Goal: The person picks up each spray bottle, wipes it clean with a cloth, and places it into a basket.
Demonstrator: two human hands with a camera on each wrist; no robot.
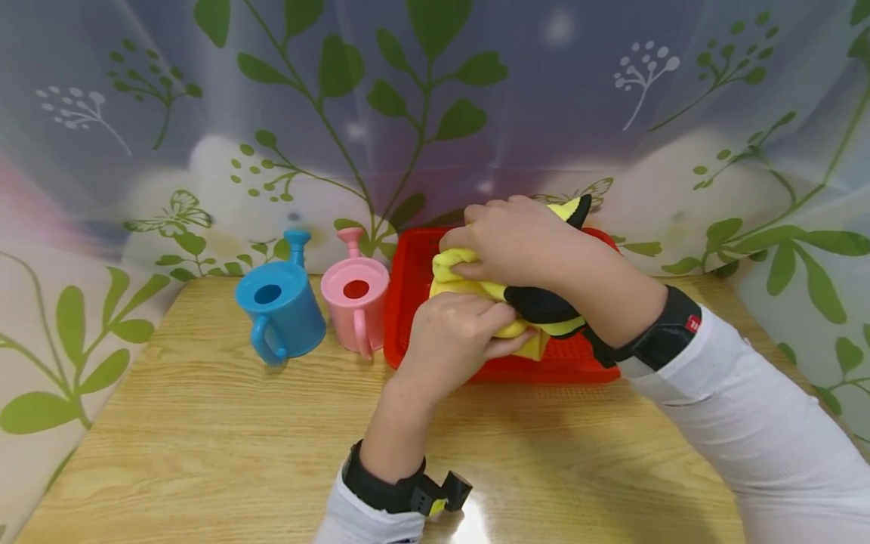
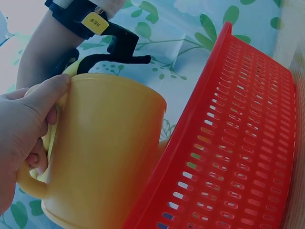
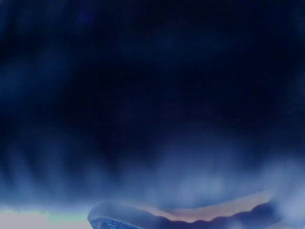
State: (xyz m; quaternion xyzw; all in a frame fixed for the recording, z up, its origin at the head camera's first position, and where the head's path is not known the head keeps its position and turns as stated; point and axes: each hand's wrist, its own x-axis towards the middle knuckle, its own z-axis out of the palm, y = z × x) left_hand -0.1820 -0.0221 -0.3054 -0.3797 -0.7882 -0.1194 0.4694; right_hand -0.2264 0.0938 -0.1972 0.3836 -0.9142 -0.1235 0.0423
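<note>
Over the red basket [image 1: 397, 332], my left hand [image 1: 445, 340] grips a yellow watering can [image 2: 105, 148] by its handle, fingers curled through and thumb up by the rim. The left wrist view shows the can tilted beside the basket's slotted wall. My right hand [image 1: 519, 238] holds a yellow and black cloth [image 1: 544, 304], bunched against the can's top just beyond the left hand. Both hands and the cloth hide most of the can in the head view. In the right wrist view, dark blurred material fills nearly everything.
Left of the basket stand a pink watering can [image 1: 355, 302] and a blue watering can [image 1: 282, 310], upright on the wooden table [image 1: 224, 446]. A leaf-printed curtain [image 1: 381, 151] hangs directly behind. A camera on a wrist strap [image 1: 384, 480] sits on the left wrist.
</note>
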